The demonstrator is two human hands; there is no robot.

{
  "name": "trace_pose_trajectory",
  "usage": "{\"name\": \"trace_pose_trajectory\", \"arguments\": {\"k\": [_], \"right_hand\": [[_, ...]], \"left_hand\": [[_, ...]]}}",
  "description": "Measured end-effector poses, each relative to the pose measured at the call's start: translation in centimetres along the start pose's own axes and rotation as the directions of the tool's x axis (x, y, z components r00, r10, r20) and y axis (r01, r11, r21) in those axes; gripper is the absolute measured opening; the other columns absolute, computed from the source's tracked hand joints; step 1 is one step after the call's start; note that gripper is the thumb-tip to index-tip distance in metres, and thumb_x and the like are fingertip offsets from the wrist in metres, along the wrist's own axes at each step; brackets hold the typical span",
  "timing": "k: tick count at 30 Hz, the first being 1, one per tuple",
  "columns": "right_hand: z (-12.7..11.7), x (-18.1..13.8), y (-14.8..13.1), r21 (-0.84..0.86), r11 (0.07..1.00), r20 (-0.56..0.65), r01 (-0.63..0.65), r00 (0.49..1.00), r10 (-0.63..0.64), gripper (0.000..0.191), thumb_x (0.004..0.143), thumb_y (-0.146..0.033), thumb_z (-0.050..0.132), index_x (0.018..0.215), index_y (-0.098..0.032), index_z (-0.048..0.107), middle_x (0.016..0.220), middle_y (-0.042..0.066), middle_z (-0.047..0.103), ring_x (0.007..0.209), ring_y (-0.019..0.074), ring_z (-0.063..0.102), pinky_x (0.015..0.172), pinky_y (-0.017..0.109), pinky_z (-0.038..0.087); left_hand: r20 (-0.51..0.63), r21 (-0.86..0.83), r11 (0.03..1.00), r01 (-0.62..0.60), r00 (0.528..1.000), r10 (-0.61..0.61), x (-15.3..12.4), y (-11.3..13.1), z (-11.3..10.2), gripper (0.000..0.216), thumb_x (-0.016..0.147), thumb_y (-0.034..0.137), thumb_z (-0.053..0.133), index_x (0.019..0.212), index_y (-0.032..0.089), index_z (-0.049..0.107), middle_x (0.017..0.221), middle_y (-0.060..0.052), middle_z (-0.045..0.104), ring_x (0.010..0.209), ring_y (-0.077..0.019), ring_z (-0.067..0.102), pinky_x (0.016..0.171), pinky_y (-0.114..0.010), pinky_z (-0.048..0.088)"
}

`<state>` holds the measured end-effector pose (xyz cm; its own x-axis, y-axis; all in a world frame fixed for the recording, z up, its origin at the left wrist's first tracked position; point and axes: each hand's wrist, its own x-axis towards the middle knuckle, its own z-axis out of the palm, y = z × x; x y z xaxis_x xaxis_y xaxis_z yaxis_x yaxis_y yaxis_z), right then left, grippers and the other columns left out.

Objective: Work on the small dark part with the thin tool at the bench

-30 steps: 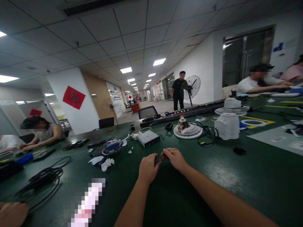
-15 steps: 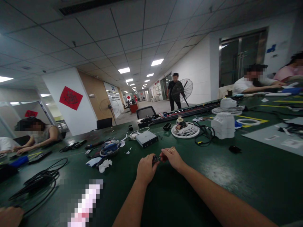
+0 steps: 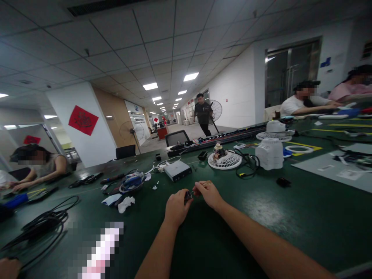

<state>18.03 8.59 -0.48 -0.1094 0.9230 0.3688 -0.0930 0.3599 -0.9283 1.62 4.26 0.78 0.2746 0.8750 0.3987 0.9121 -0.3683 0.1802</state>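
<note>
Both my hands meet over the green table (image 3: 290, 221) in front of me. My left hand (image 3: 176, 207) is closed around a small dark part (image 3: 188, 195). My right hand (image 3: 207, 193) is pinched on a thin light stick-like thing (image 3: 203, 183), its tip touching the dark part. What the part is I cannot make out. A grey box (image 3: 177, 171) lies just beyond my hands.
A fan grille with a motor (image 3: 224, 159), a white fan housing (image 3: 269, 154), black cables (image 3: 40, 226), a blue-and-white part (image 3: 132, 181) and paper scraps lie on the table. Co-workers sit at far left (image 3: 40, 164) and far right (image 3: 305, 101). A person (image 3: 202, 114) carries a standing fan in the aisle.
My hands stay together on the small part. The view has drifted right and up a little. The person with the standing fan has walked leftward along the aisle.
</note>
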Motion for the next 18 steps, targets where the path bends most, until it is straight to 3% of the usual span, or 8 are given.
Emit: {"name": "trace_pose_trajectory", "arguments": {"k": [6, 12, 18], "right_hand": [[-0.1, -0.4, -0.7, -0.011, 0.999, 0.064, 0.053, 0.997, -0.052, 0.039, 0.08, -0.05, 0.056, 0.064, -0.015, 0.066, 0.057, 0.003, 0.065, 0.056, 0.0162, 0.061, 0.059, 0.028, 0.049], [-0.1, -0.6, -1.0, -0.173, 0.983, 0.026, 0.052, 0.998, -0.048, 0.038, 0.082, -0.045, 0.052, 0.061, -0.017, 0.065, 0.058, 0.003, 0.064, 0.057, 0.0174, 0.061, 0.058, 0.028, 0.049], [-0.3, -0.6, -1.0, -0.145, 0.987, 0.079, 0.075, 0.995, -0.064, 0.038, 0.083, -0.047, 0.052, 0.063, -0.017, 0.065, 0.059, 0.003, 0.065, 0.058, 0.0181, 0.062, 0.06, 0.029, 0.049]], "left_hand": [[0.035, 0.03, 0.999, 0.035, 0.999, -0.036, -0.1, 0.3, -0.4, 0.027, 0.09, 0.036, 0.052, 0.115, 0.026, 0.054, 0.109, -0.003, 0.064, 0.093, -0.0181, 0.06, 0.08, -0.029, 0.041], [0.041, 0.035, 0.999, 0.029, 0.999, -0.03, -0.1, 0.5, -0.5, 0.027, 0.09, 0.036, 0.052, 0.115, 0.026, 0.055, 0.108, -0.003, 0.065, 0.094, -0.0189, 0.06, 0.08, -0.029, 0.041], [0.05, 0.026, 0.999, 0.035, 0.998, -0.036, -0.1, 0.4, -0.6, 0.027, 0.091, 0.035, 0.05, 0.115, 0.025, 0.055, 0.109, -0.003, 0.064, 0.094, -0.0177, 0.06, 0.082, -0.028, 0.041]]}}
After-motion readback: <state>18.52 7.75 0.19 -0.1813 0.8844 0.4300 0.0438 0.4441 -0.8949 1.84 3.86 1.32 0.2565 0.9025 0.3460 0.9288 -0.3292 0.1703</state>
